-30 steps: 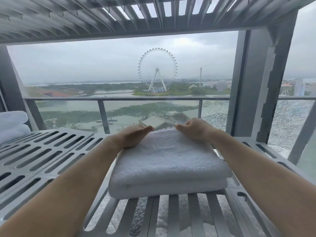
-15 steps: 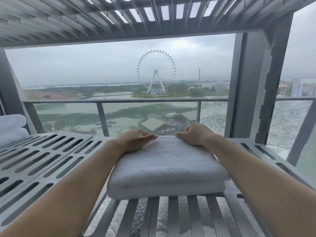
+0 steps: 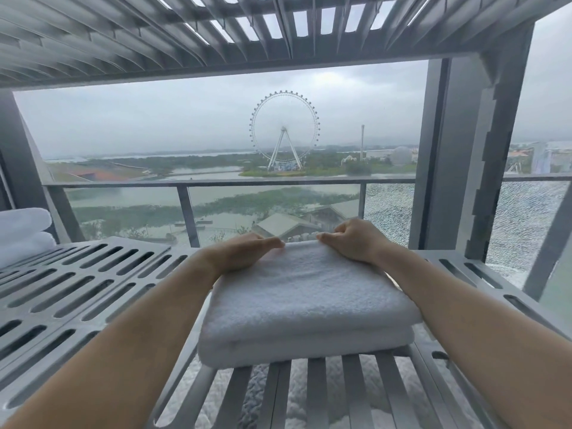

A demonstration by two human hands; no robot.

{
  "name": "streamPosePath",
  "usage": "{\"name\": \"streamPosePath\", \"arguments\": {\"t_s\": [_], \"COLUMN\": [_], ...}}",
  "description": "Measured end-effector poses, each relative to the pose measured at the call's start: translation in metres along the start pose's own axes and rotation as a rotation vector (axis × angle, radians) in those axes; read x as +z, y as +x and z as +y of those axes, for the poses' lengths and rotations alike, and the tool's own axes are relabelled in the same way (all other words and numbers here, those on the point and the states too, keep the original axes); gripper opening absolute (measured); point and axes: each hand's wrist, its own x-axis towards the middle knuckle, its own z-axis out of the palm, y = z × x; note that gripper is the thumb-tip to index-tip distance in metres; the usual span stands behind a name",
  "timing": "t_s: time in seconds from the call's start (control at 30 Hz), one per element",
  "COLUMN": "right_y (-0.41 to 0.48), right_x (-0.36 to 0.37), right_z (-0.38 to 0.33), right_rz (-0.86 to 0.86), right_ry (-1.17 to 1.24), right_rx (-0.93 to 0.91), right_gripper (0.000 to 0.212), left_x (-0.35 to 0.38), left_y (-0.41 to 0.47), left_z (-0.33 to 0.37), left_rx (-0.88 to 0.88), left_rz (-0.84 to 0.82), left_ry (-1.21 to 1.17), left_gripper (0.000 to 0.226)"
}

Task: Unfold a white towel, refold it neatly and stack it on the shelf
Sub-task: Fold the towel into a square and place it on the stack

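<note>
Hardly anything has moved since the earlier frames: both hands stay at the far edge of the folded white towel [image 3: 306, 298], and the towel lies in the same spot on the shelf [image 3: 77, 292]. The view itself has shifted only slightly.

The towel is folded into a thick rectangle of several layers. It sits on the right half of the grey slatted metal shelf, with its rounded folded edge toward the shelf's near edge and its back edge short of the shelf's far edge.

The left hand [image 3: 244, 252] rests flat on the towel's far left corner, fingers straight and together, with the tips pointing right along the back edge. It presses on the cloth without gripping it. The right hand [image 3: 356, 239] is at the far right corner, with its fingers curled down over the back edge so that it grips the towel there. The fingertips of the two hands are near each other but apart. Both bare forearms reach in from the near corners of the shelf, one on either side of the towel.

At the shelf's far left corner lie two more white towels [image 3: 21, 233], one on top of the other, cut off by the frame edge. A second slatted shelf [image 3: 185, 41] runs overhead, carried on the right by a grey upright [image 3: 448, 150]. Behind the shelf are a glass balcony railing [image 3: 216, 182] and, well beyond it, a Ferris wheel [image 3: 284, 131] under grey sky.
</note>
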Motion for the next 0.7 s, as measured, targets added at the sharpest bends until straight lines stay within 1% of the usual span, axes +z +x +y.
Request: {"name": "streamPosePath", "arguments": {"t_s": [0.1, 0.2, 0.3, 0.4, 0.47, 0.53, 0.63, 0.7], "right_y": [0.002, 0.004, 0.006, 0.004, 0.002, 0.004, 0.008, 0.008], "right_x": [-0.001, -0.003, -0.002, 0.001, 0.003, 0.001, -0.007, -0.007], "right_z": [0.001, 0.0, 0.002, 0.005, 0.005, 0.004, -0.006, -0.012], "right_rz": [0.024, 0.025, 0.007, -0.041, -0.076, -0.076, -0.024, 0.013], "right_ry": [-0.065, -0.144, -0.16, -0.192, -0.208, -0.158, -0.052, 0.006], "right_rx": [0.043, 0.074, 0.096, 0.108, 0.115, 0.12, 0.124, 0.113], "right_gripper": [0.046, 0.047, 0.045, 0.047, 0.052, 0.052, 0.047, 0.045], "left_x": [0.001, 0.003, 0.003, 0.003, 0.004, 0.002, -0.007, -0.011], "left_y": [-0.002, -0.002, -0.002, -0.003, -0.002, -0.002, -0.006, -0.011], "left_z": [0.0, 0.002, 0.002, 0.001, -0.001, 0.0, 0.005, 0.007], "left_rx": [-0.012, 0.014, 0.072, 0.092, 0.091, 0.099, 0.123, 0.111], "left_rz": [0.088, 0.136, 0.168, 0.144, 0.108, 0.08, 0.116, 0.142], "left_ry": [0.072, 0.145, 0.205, 0.253, 0.26, 0.229, 0.172, 0.233], "left_gripper": [0.066, 0.068, 0.065, 0.063, 0.065, 0.064, 0.052, 0.045]}}
